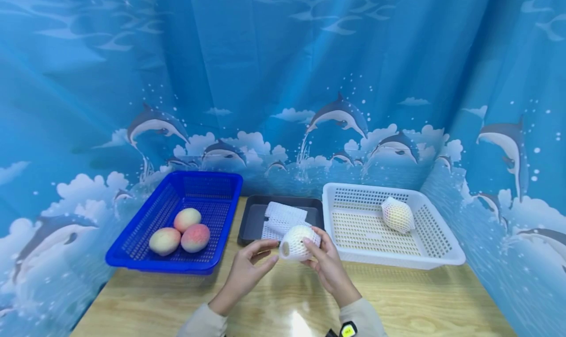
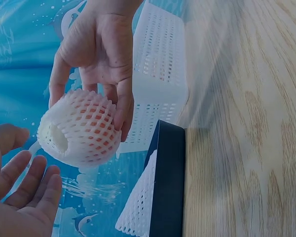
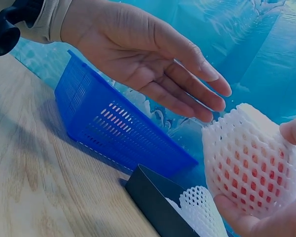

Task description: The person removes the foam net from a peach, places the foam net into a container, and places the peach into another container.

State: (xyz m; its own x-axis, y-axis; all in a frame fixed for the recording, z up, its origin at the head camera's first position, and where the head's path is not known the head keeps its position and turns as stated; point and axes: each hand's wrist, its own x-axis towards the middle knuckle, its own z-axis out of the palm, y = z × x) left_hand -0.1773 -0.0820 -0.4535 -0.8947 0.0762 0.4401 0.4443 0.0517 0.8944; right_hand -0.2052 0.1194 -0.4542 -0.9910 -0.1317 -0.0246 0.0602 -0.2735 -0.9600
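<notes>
Holding a net with a peach inside, the right hand has thumb and fingers clamped round one end. The left hand faces the opposite end, its fingers apart and beside the round opening; whether a fingertip touches the foam cannot be told.

Handling, as judged: the net is light, soft and springy, its thin strands liable to stretch or tear; the peach supplies most of the weight, may bruise under a hard pinch and could slide within the sleeve. A broad hold round the middle, with the pads laid flat, suits it best; the thin rim of the opening is the weakest place to grasp.

Edges: just beyond the fingertips lies the tray, its raised rim enclosing loose nets. To the right of the right fingers stands the wall of the white basket, holding one wrapped fruit; to the left of the left fingers, the blue basket with three peaches. Room for moving appears greatest above the fingers and on their near side, over the table.
</notes>
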